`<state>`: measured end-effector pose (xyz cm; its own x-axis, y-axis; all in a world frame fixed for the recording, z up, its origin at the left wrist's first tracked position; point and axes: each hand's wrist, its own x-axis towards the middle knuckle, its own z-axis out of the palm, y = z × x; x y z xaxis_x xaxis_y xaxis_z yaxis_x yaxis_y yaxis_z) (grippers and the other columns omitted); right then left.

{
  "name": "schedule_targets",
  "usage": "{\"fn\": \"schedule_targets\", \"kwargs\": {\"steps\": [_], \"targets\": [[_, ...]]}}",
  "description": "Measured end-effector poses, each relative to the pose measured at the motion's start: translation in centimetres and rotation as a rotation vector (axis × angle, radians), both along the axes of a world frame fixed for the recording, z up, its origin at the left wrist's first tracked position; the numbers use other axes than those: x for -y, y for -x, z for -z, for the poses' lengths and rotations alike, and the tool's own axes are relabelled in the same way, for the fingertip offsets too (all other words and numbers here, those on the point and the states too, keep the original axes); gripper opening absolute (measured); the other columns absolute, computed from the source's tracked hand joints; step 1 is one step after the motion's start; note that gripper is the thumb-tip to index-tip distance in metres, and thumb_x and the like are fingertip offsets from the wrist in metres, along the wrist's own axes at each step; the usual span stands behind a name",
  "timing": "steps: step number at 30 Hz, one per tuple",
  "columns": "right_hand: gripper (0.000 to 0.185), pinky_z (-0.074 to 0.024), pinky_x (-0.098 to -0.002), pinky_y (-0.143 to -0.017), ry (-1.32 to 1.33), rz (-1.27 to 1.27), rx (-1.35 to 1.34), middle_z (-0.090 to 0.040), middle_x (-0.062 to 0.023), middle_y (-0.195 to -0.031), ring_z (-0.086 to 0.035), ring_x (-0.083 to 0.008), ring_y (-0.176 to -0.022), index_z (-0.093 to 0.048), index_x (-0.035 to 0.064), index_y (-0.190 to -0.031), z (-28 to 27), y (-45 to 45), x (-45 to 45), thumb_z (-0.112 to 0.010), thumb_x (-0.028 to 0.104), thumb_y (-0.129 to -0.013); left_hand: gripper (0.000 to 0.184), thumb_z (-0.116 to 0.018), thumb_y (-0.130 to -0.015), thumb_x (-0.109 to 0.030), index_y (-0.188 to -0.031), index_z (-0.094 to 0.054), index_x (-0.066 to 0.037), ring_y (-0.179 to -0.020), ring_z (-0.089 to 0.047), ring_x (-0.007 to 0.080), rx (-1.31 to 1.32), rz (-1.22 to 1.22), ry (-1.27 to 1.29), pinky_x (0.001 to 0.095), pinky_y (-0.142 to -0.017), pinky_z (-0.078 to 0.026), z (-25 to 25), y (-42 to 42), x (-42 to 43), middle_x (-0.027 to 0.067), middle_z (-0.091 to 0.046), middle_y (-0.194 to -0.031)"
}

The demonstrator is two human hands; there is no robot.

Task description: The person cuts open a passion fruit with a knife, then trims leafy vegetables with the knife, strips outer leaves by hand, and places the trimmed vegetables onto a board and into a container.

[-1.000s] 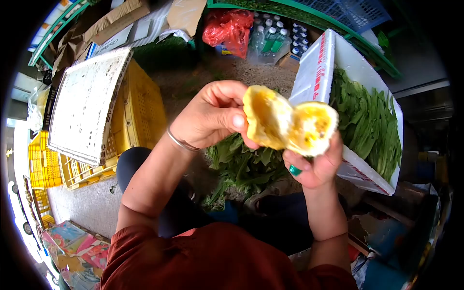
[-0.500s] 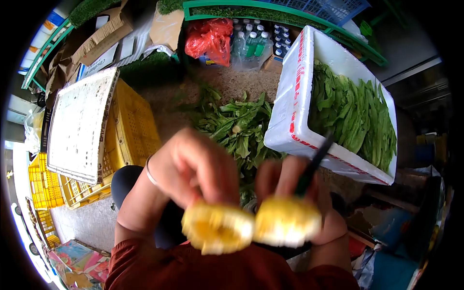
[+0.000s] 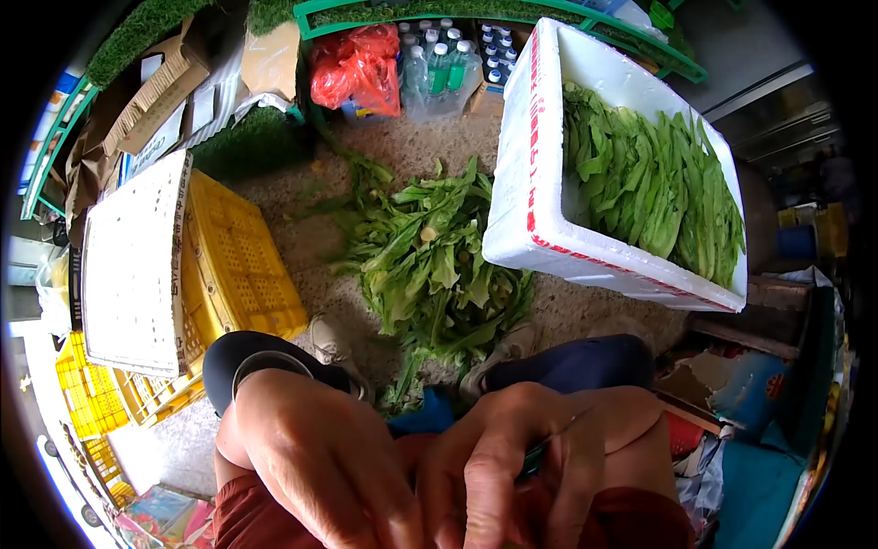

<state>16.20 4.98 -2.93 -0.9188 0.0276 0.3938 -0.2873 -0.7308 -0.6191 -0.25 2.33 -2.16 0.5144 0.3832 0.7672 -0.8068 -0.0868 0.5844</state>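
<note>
Leafy greens lie in a tangled heap.

Loose greens: tangled heap of leafy stalks, lying on the floor
Boxed greens: long leaves laid side by side inside the white box

Leafy greens lie heaped on the floor
</note>
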Motion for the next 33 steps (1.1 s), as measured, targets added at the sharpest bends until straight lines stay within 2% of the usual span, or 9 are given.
{"fn": "schedule_targets", "kwargs": {"steps": [2, 3, 8, 11, 16, 18, 23, 27, 33], "targets": [[0.038, -0.0457, -0.0276, -0.076, 0.004, 0.071, -0.117, -0.058, -0.0140, -0.093, -0.058, -0.0223, -0.085, -0.062, -0.0018, -0.098, 1.2, 1.1, 0.2, -0.076, 0.016, -0.067, 0.031, -0.036, -0.093, -0.008, -0.108, -0.046, 0.017, -0.092, -0.053, 0.0385, 0.093, 0.404, -0.150, 0.0428, -0.083, -0.045, 1.7, 0.0, -1.0, 0.0327, -0.051, -0.102], [0.034, -0.0473, -0.0277, -0.073, -0.004, 0.107, -0.175, -0.059, -0.0159, -0.092, -0.059, -0.0247, -0.083, -0.061, -0.0025, -0.097, 1.2, 1.1, -0.2, -0.073, 0.014, -0.070, 0.031, -0.036, -0.093, -0.008, -0.108, -0.046, 0.017, -0.092, -0.053, 0.0385, 0.091, 0.405, -0.152, 0.0428, -0.083, -0.045, 2.5, 0.3, -0.4, 0.0327, -0.051, -0.102], [0.048, -0.0439, -0.0255, -0.075, -0.330, 0.060, 0.131, -0.059, -0.0083, -0.093, -0.057, -0.0153, -0.082, -0.063, 0.0005, -0.097, 2.1, -0.5, -3.6, -0.083, 0.020, -0.058, 0.023, -0.062, -0.081, -0.010, -0.100, -0.059, 0.002, -0.087, -0.059, 0.0291, -0.437, 0.077, -0.118, 0.0333, -0.073, -0.048, 2.4, 4.1, -0.6, 0.0160, -0.059, -0.099], [0.047, -0.0454, -0.0231, -0.064, -0.567, 0.090, 0.329, -0.059, -0.0092, -0.099, -0.057, -0.0119, -0.069, -0.063, 0.0028, -0.097, 3.3, -1.2, -5.6, -0.083, 0.019, -0.057, 0.032, -0.074, -0.069, -0.010, -0.096, -0.062, 0.002, -0.092, -0.058, 0.0314, -0.678, -0.231, -0.120, 0.0391, -0.079, -0.046, 1.6, 6.3, -1.4, 0.0164, -0.060, -0.097], [0.046, -0.0441, -0.0216, -0.059, -0.901, 0.383, 0.622, -0.058, -0.0078, -0.102, -0.058, -0.0089, -0.065, -0.062, 0.0032, -0.101, 4.7, -1.5, -5.7, -0.081, 0.017, -0.060, 0.019, -0.074, -0.069, -0.011, -0.080, -0.062, -0.001, -0.081, -0.060, 0.0214, -0.845, -0.556, 0.222, 0.0321, -0.071, -0.046, 3.1, 6.8, -0.8, 0.0091, -0.063, -0.081], [0.033, -0.0446, -0.0230, -0.058, -1.032, 0.317, 0.766, -0.061, -0.0068, -0.087, -0.058, -0.0093, -0.060, -0.063, 0.0029, -0.097, 4.6, -1.6, -5.4, -0.074, 0.016, -0.070, 0.019, -0.073, -0.071, -0.013, -0.080, -0.062, -0.001, -0.077, -0.059, 0.0167, -0.881, -0.574, 0.198, 0.0280, -0.068, -0.045, 3.0, 6.5, -0.9, 0.0068, -0.062, -0.081], [0.020, -0.0427, -0.0256, -0.052, -1.035, 0.563, 0.878, -0.062, -0.0069, -0.065, -0.055, -0.0099, -0.055, -0.064, 0.0053, -0.092, 7.5, -1.4, -4.9, -0.058, 0.023, -0.084, 0.016, -0.071, -0.073, -0.012, -0.079, -0.061, -0.001, -0.073, -0.058, 0.0156, -0.925, -0.551, 0.131, 0.0275, -0.065, -0.045, 2.9, 6.0, -0.9, 0.0055, -0.062, -0.077], [0.025, -0.0415, -0.0233, -0.048, -0.768, 0.648, 0.921, -0.062, -0.0045, -0.070, -0.057, -0.0092, -0.056, -0.062, 0.0042, -0.092, 6.9, -0.8, -4.7, -0.049, 0.026, -0.090, 0.015, -0.072, -0.071, -0.009, -0.079, -0.062, -0.001, -0.071, -0.060, 0.0158, -0.952, -0.588, 0.117, 0.0270, -0.063, -0.046, 2.9, 5.7, -0.7, 0.0069, -0.063, -0.077], [0.035, -0.0466, -0.0225, -0.055, -0.532, 0.729, 0.772, -0.064, -0.0040, -0.081, -0.060, -0.0088, -0.068, -0.057, 0.0067, -0.112, 5.9, -1.4, -4.7, -0.043, 0.033, -0.092, 0.020, -0.072, -0.069, -0.003, -0.086, -0.063, 0.001, -0.080, -0.060, 0.0140, -1.069, -0.544, 0.407, 0.0254, -0.072, -0.046, 3.8, 3.7, -0.7, 0.0071, -0.064, -0.085]]}}
